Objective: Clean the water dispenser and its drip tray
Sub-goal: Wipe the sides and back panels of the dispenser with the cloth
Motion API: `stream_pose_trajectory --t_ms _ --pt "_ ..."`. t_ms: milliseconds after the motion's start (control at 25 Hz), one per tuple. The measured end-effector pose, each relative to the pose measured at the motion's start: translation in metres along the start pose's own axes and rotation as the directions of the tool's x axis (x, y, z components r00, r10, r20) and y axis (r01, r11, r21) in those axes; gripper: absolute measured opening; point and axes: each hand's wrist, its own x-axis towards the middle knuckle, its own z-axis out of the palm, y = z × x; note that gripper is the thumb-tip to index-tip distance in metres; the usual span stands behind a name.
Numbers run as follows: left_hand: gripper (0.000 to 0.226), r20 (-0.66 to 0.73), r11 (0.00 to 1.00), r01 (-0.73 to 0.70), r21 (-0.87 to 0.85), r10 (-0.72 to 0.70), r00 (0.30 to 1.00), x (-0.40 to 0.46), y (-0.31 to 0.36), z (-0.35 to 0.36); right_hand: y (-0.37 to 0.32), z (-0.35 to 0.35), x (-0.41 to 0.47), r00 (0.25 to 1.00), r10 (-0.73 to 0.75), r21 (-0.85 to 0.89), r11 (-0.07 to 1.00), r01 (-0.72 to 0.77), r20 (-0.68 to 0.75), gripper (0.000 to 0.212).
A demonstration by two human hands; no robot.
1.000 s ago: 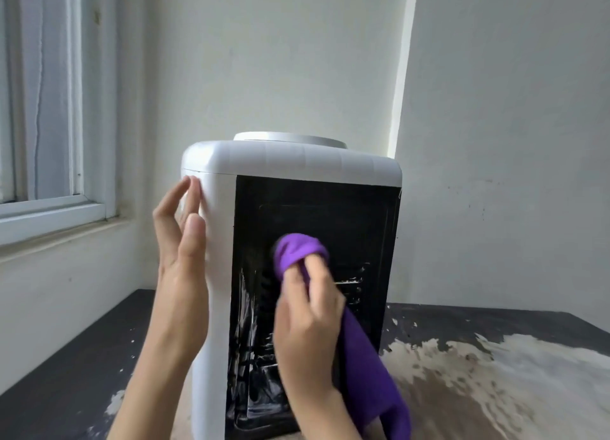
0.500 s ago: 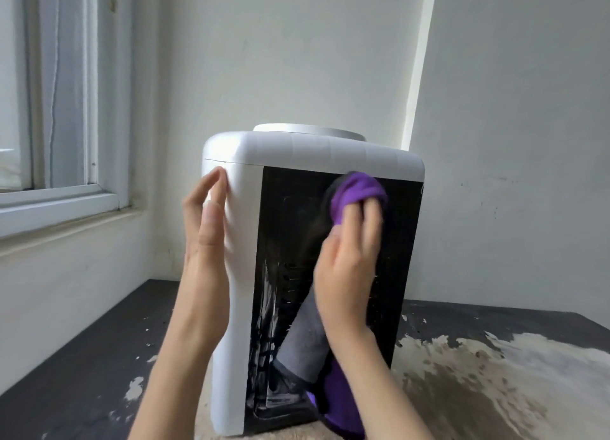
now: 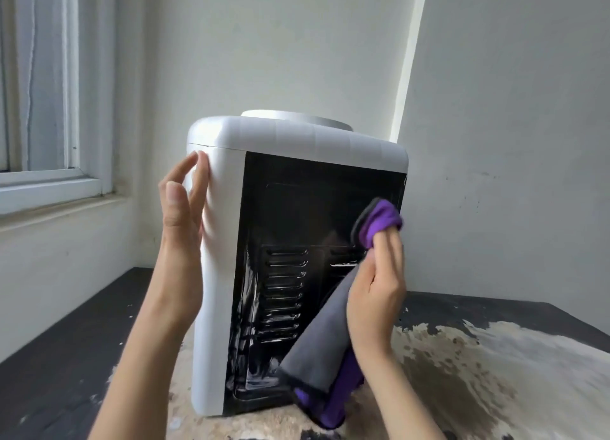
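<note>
A white water dispenser (image 3: 297, 139) stands on the table with its black, vented back panel (image 3: 297, 228) turned toward me. My left hand (image 3: 183, 228) lies flat against the white left side, fingers straight. My right hand (image 3: 379, 284) holds a purple and grey cloth (image 3: 379, 220) bunched over its fingertips and presses it on the right part of the black panel. The rest of the cloth hangs down to the table. The drip tray is hidden from view.
The dispenser sits on a dark table (image 3: 66, 357) with worn, pale patches (image 3: 478, 367) on the right. A window with a white sill (image 3: 49, 188) is at the left. White walls meet in a corner behind the dispenser.
My right hand has swept the cloth from the middle of the black panel up to its top, then down to its right edge. My left hand has stayed on the white side.
</note>
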Motion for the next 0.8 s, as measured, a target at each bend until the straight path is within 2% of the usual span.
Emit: stream_pose_trajectory --t_ms 40,80,160,240,320,400,480,560,720,800 --pt "0.079 -0.003 1.0 0.002 0.014 -0.002 1.0 0.0 -0.002 0.0 0.001 0.003 0.003 0.999 0.05 -0.037 0.998 -0.05 -0.012 0.041" --pt "0.085 -0.005 1.0 0.003 0.029 -0.003 1.0 0.001 -0.004 0.001 -0.003 0.008 0.0 1.0 0.017 -0.072 0.997 -0.016 0.023 0.042" --pt "0.092 0.0 0.999 0.001 0.05 -0.001 1.0 0.002 -0.006 0.0 -0.019 0.023 -0.018 0.975 -0.166 -0.102 0.978 0.182 0.147 0.041" --pt "0.091 0.014 0.999 0.002 0.041 -0.003 1.0 0.002 -0.007 -0.001 -0.032 0.032 -0.036 0.912 -0.321 -0.081 0.933 0.351 0.256 0.04" --pt "0.089 0.028 0.999 0.002 0.039 -0.003 1.0 0.002 -0.007 -0.001 -0.031 0.029 -0.037 0.884 -0.368 -0.068 0.913 0.402 0.289 0.039" --pt "0.087 0.032 0.999 0.008 0.044 -0.009 0.999 0.001 -0.006 0.0 -0.021 0.019 -0.028 0.887 -0.37 -0.117 0.903 0.413 0.276 0.034" --pt "0.085 0.029 0.998 0.025 0.057 -0.027 0.999 0.0 -0.007 0.001 -0.006 0.008 -0.021 0.918 -0.31 -0.196 0.912 0.361 0.246 0.035" --pt "0.084 0.026 0.997 0.041 0.072 -0.043 0.999 0.0 -0.007 0.002 0.006 -0.004 -0.018 0.957 -0.188 -0.227 0.945 0.238 0.221 0.043" --pt "0.086 0.014 0.992 0.058 0.111 -0.06 0.998 0.0 -0.007 0.003 0.018 -0.03 -0.027 0.98 -0.011 -0.185 0.982 0.049 0.201 0.051" --pt "0.076 -0.005 0.991 0.046 0.125 -0.045 0.999 -0.001 -0.007 0.006 0.024 -0.043 -0.028 0.992 0.062 -0.171 0.984 -0.042 0.113 0.043"
